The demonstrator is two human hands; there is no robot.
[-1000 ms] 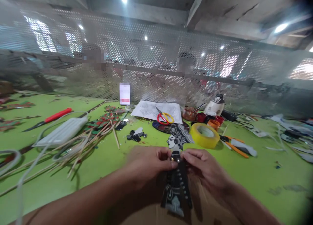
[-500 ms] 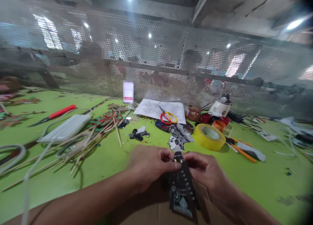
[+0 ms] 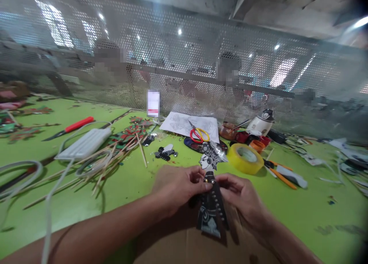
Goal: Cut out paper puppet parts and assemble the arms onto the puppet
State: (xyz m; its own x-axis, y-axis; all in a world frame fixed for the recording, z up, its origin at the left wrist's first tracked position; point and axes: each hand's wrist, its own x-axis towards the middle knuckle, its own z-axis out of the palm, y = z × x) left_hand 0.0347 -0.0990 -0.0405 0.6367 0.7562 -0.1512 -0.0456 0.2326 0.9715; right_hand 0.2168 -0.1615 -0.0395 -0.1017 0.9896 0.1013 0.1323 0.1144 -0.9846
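From the puppet, I have the yellow roll of clear tape point(image 3: 245, 158) at two o'clock, orange-handled pliers point(image 3: 284, 176) near three, red-and-yellow-handled scissors point(image 3: 199, 135) at twelve, and thin wooden sticks point(image 3: 141, 151) toward ten on the green worktop point(image 3: 135, 187). Nothing solid separates me from the flat black-and-white paper-like puppet point(image 3: 212, 210). My left hand point(image 3: 179, 187) reaches in from eight o'clock, thumb across its chest, pinching it; my right hand point(image 3: 243, 193), from four, pinches its opposite edge. Held upright over brown cardboard point(image 3: 184, 248), its long axis runs twelve to six, headdress uppermost, profile toward nine.
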